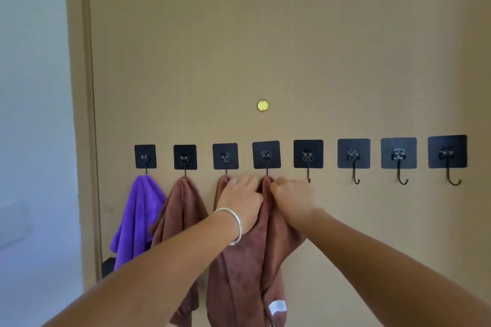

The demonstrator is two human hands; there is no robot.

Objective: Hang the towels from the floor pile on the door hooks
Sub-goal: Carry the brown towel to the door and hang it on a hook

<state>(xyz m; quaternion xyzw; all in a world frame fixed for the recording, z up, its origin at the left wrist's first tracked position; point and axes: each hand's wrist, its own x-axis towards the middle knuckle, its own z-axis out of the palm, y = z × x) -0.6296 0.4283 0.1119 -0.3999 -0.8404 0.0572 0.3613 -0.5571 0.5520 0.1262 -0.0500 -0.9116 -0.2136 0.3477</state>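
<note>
A row of black adhesive hooks runs across the tan door (265,34). A purple towel (138,215) hangs from the leftmost hook (145,156). A brown towel (180,210) hangs from the second hook (185,156). Another brown towel (223,186) shows under the third hook (225,156). A brown towel (247,273) with a white label hangs at the fourth hook (266,154). My left hand (240,200), with a silver bangle on its wrist, and my right hand (293,198) both pinch this towel just below the hook.
Several bare hooks (353,160) continue to the right of my hands. A round brass disc (262,105) sits on the door above the row. The door frame (79,114) and a pale wall (32,114) lie at the left.
</note>
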